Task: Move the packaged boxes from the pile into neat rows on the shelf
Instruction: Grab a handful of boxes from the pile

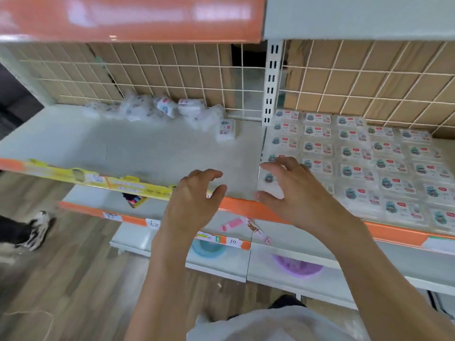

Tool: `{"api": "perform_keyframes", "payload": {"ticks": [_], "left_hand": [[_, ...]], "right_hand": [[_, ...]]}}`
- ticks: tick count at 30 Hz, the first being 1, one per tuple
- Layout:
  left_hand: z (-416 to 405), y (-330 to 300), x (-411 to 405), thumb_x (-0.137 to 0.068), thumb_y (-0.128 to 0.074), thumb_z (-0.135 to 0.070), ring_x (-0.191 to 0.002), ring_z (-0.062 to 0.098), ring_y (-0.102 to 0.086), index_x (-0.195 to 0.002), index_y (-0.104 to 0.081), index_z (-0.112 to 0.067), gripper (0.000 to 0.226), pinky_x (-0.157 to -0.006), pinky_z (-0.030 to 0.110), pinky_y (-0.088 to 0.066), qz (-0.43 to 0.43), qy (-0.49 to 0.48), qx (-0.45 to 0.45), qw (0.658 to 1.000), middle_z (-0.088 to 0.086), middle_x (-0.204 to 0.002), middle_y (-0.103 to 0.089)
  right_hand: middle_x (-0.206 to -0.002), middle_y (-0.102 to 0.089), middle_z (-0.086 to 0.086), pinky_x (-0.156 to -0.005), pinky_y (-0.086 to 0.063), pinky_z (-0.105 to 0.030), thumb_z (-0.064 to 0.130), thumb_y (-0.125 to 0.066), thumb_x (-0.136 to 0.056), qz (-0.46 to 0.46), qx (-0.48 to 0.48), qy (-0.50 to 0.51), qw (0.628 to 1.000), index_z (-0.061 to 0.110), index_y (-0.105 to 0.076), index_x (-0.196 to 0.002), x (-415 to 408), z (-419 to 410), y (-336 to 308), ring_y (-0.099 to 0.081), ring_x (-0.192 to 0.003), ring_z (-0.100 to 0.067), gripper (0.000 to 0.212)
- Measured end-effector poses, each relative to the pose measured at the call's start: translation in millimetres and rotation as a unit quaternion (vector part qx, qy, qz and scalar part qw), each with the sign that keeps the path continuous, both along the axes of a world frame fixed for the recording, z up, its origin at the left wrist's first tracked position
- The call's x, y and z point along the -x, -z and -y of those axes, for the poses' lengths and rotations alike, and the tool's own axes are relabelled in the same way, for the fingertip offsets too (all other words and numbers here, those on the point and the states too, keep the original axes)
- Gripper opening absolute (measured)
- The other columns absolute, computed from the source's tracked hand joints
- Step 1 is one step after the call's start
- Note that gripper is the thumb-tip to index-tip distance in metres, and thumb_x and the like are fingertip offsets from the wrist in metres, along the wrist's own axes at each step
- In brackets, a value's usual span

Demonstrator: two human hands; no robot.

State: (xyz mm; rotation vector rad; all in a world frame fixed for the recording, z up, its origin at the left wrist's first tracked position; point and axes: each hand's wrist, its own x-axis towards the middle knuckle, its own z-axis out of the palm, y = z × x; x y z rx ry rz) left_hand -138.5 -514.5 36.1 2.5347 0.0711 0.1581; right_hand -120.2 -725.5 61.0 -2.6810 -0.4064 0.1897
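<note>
Right hand (293, 193) is grasping a packaged box (269, 184) in its grip at the shelf (147, 148) front edge; left hand (194, 193) is hovering, released.

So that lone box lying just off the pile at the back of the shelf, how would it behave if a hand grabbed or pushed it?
The lone box looks small and wrapped in glossy film, so probably light and a bit slippery. It lies flat on the shelf, so a push should slide it rather than roll or tip it. Its squared shape suggests it stays fairly stiff, unlike the crumpled wrapped pile beside it.
</note>
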Motion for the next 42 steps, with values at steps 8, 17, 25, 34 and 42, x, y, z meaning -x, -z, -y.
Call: {"api": "perform_keyframes", "payload": {"ticks": [8,17,25,34,42], "left_hand": [[-105,0,0,-0.093,-0.066,-0.031,-0.111,0.025,-0.060,-0.128,-0.065,-0.023,0.036,-0.092,0.035,-0.048,-0.035,0.015,-0.031,0.999,0.006,-0.117,-0.065],[-175,17,-27,-0.094,-0.064,-0.033,-0.115,0.024,-0.058,-0.130,-0.062,-0.023,0.037,-0.093,0.029,-0.042,-0.073,0.052,-0.032,0.995,0.006,-0.121,-0.063],[-187,27,-65,-0.095,-0.063,-0.035,-0.118,0.023,-0.057,-0.133,-0.061,-0.023,0.040,-0.095,0.024,-0.038,-0.076,0.042,0.001,0.996,0.005,-0.126,-0.061],[-212,35,-106,-0.093,-0.065,-0.033,-0.116,0.032,-0.057,-0.133,-0.060,-0.014,0.044,-0.103,0.034,-0.040,-0.051,-0.004,0.003,0.999,0.014,-0.127,-0.059],[-237,33,-177,-0.094,-0.063,-0.041,-0.128,0.034,-0.046,-0.140,-0.053,-0.012,0.055,-0.107,0.036,-0.032,-0.005,0.047,-0.090,0.995,0.013,-0.137,-0.053]], "right_hand": [[-0.153,-0.033,-0.005,-0.113,-0.031,-0.039,0.048,-0.060,-0.093,-0.023,-0.015,0.002,1.000,0.027,-0.037,-0.150,-4,-97,-1,-0.034,-0.139,-0.029,0.065],[-0.152,-0.034,-0.005,-0.113,-0.032,-0.040,0.045,-0.061,-0.094,-0.069,-0.013,0.026,0.997,0.027,-0.038,-0.150,-6,-169,28,-0.036,-0.137,-0.029,0.064],[-0.149,-0.038,-0.008,-0.110,-0.032,-0.035,0.040,-0.062,-0.094,-0.045,-0.007,0.021,0.999,0.021,-0.038,-0.150,-59,-186,38,-0.039,-0.135,-0.030,0.064],[-0.150,-0.037,-0.007,-0.111,-0.031,-0.035,0.035,-0.062,-0.094,0.001,-0.026,0.042,0.999,0.021,-0.037,-0.150,-124,-213,40,-0.036,-0.139,-0.029,0.063],[-0.144,-0.045,-0.016,-0.104,-0.039,-0.045,0.028,-0.065,-0.088,0.086,0.004,0.129,0.988,0.014,-0.042,-0.145,-187,-242,46,-0.043,-0.127,-0.042,0.064]]}}
